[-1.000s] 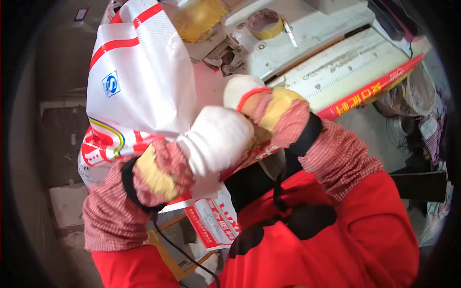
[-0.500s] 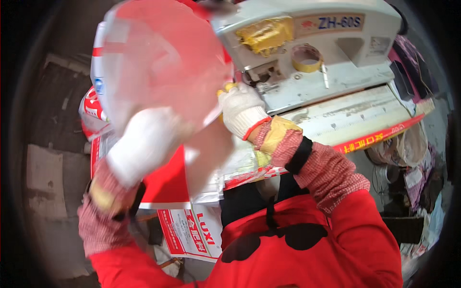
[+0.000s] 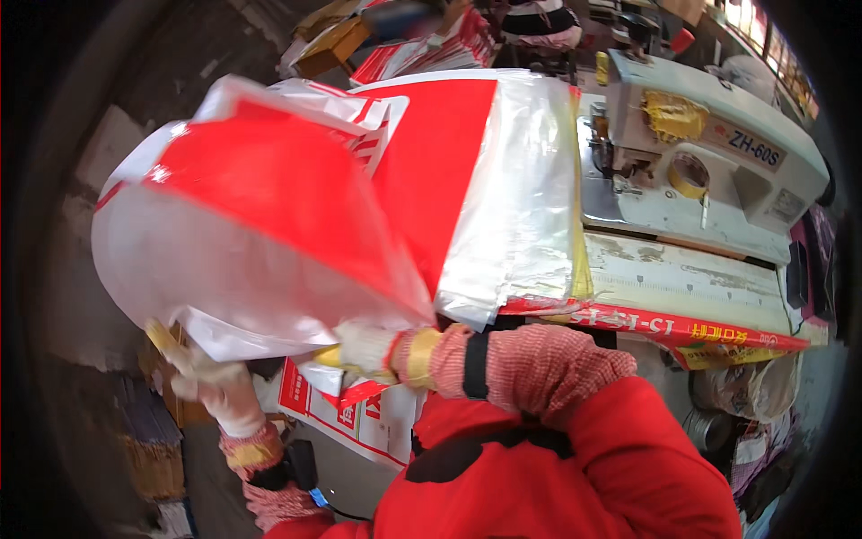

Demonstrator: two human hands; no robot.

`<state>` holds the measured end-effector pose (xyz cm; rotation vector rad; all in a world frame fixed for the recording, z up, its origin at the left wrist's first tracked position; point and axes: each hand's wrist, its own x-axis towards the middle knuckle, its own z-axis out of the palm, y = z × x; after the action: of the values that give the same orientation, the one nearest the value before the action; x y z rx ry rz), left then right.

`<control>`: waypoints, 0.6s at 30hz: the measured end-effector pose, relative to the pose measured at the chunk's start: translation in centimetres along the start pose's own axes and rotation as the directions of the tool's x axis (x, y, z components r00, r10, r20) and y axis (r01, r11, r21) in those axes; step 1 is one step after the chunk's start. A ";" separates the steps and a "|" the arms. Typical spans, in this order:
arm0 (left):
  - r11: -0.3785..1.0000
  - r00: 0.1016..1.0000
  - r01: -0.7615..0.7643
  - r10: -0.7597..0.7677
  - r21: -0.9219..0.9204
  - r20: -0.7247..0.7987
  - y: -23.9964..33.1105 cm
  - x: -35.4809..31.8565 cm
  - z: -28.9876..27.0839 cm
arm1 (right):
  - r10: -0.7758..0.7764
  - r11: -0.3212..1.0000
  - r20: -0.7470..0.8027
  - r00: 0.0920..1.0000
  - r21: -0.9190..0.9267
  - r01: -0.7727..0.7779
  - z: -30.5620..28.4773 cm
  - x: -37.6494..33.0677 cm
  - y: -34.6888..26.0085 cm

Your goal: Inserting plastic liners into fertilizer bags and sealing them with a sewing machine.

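Observation:
A large red and white plastic bag [image 3: 260,234] is lifted in front of me and fills the left half of the view. My left hand [image 3: 211,382], in a white work glove, grips its lower left edge. My right hand [image 3: 373,350], also gloved, holds the bag's lower right corner. Under the bag lies a stack of flat red, white and clear bags [image 3: 485,180] on the grey sealing machine [image 3: 709,180].
A roll of yellow tape [image 3: 687,175] sits on the machine's upper part. A red strip [image 3: 664,325] runs along its front edge. Printed white and red bags [image 3: 359,418] hang below my hands. Cardboard boxes [image 3: 332,40] lie at the back.
The bag has swung down and spread out toward the left. My left hand dropped to its lower left edge, and my right hand moved down under the bag's corner.

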<state>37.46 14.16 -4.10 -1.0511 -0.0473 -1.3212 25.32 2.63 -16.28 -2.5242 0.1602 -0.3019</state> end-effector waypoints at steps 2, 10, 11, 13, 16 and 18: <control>0.220 0.978 -0.135 -0.130 0.966 0.166 2.8 -4.0 2.0 | 0.062 0.726 0.150 0.987 0.672 -0.148 0.7 -1.5 -1.0; -0.178 0.740 0.530 0.575 0.829 -0.350 7.4 -8.3 1.7 | 0.009 0.282 0.229 0.973 0.933 -0.222 -2.8 -7.1 -9.6; -0.172 0.738 0.531 0.575 0.830 -0.353 7.9 -8.7 1.8 | 0.045 0.238 0.140 0.989 0.960 -0.147 -2.1 -7.1 -9.5; -0.276 0.692 0.687 0.529 0.672 -0.491 7.5 -9.0 1.7 | 0.128 0.162 -0.029 0.991 0.987 0.008 -1.3 -10.1 -7.5; -0.290 0.676 0.689 0.587 0.664 -0.445 8.5 -10.8 0.9 | 0.246 0.079 -0.252 0.936 0.968 0.240 -4.1 -17.0 -1.6; -0.538 0.808 0.581 0.468 0.610 -0.358 11.6 -13.2 1.1 | 0.334 0.035 -0.370 0.867 0.924 0.381 -7.0 -22.0 2.3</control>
<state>43.11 23.50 -17.97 1.3417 -0.8168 -0.9001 2.21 0.92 -15.92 -0.8568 0.0434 -0.7767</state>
